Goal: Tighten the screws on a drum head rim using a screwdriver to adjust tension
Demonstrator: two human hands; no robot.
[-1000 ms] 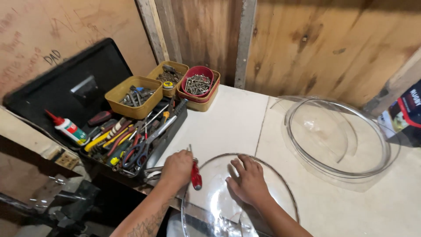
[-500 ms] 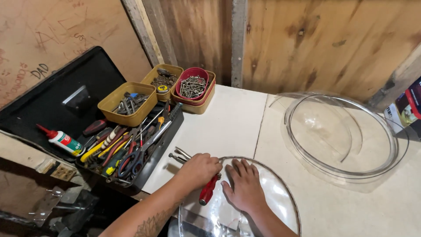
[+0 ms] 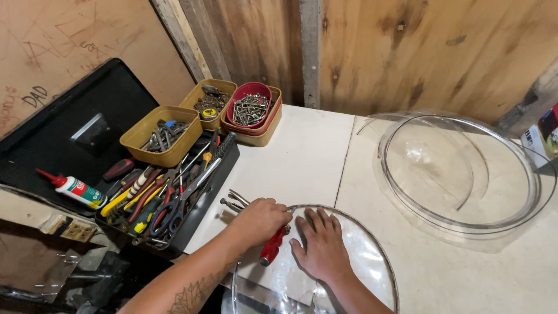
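Note:
My left hand [image 3: 260, 221] is closed around a red-handled screwdriver [image 3: 272, 246], whose handle sticks out below my fist at the rim of a clear plastic dome [image 3: 366, 261]. My right hand [image 3: 321, 246] lies flat with fingers spread on top of that dome, pressing it onto the white table [image 3: 302, 151]. The screwdriver's tip is hidden under my left hand. Metal pliers [image 3: 233, 202] lie on the table just left of my left hand.
An open black toolbox [image 3: 168, 197] full of screwdrivers, scissors and pliers sits at left, with a glue bottle [image 3: 75, 189] on its lid. Three small trays of screws and bits [image 3: 251, 110] stand at the back. A second, larger clear dome [image 3: 459, 174] rests at right.
My left hand moved right from the toolbox edge to the dome's rim with the screwdriver and now covers most of it. My right hand stayed on the dome. The camera view shifted slightly.

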